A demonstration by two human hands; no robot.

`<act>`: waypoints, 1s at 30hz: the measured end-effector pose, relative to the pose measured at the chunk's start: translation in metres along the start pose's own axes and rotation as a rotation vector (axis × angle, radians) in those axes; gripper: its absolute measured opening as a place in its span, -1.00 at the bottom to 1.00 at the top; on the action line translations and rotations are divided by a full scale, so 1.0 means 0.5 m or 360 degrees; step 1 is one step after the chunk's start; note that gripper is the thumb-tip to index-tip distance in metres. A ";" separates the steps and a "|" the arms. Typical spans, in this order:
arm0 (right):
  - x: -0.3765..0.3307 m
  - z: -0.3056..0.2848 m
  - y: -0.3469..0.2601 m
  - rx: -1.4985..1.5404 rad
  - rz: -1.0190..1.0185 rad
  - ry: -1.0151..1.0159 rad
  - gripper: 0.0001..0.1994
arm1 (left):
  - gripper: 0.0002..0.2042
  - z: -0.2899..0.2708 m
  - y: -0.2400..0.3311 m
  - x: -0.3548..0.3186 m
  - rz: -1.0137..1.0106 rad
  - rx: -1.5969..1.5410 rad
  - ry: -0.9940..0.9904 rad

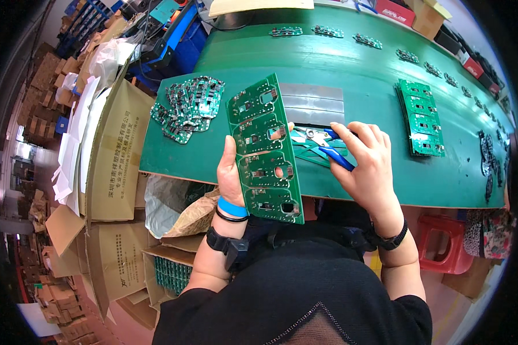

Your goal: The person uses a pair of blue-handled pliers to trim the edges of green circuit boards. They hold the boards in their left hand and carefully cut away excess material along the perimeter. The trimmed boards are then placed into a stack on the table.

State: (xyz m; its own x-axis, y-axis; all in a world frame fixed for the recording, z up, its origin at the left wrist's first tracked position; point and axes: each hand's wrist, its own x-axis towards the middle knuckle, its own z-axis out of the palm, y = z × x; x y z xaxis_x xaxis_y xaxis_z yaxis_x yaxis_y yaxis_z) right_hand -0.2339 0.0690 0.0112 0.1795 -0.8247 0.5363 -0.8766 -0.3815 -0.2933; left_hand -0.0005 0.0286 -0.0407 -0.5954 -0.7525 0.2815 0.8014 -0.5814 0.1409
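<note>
My left hand [231,175] grips a green circuit board panel [256,123] by its left side, holding it tilted up over the table's front edge. The panel is made of several joined boards with cut-outs, and fingertips show through two of these openings. In my right hand [369,164] is a pair of blue-handled cutting pliers [338,158]. The metal head of the pliers lies just right of the panel, with its tip partly hidden near the panel's edge. Thin green board strips [311,154] lie on the table beneath the pliers.
A heap of separated circuit boards [197,99] lies left on the green table [368,75]. Behind the panel sits a grey ribbed slab [322,102]. A stack of panels [421,121] stands right. Boards line the far side. Cardboard boxes [118,155] border the left; a red stool [443,244] stands lower right.
</note>
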 end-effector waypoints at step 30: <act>0.025 -0.020 -0.039 -0.0143 -0.0157 -0.0085 -0.35 | -0.45 0.067 -0.024 0.028 0.0198 0.1521 0.0574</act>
State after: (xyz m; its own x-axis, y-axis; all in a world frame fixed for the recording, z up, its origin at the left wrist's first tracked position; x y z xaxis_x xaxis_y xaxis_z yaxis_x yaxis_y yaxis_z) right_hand -0.2191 0.0702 0.0313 0.2881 -0.8070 0.5155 -0.8896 -0.4248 -0.1679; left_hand -0.0164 0.0355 -0.0066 -0.3605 -0.9304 0.0659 0.4758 -0.1227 0.8709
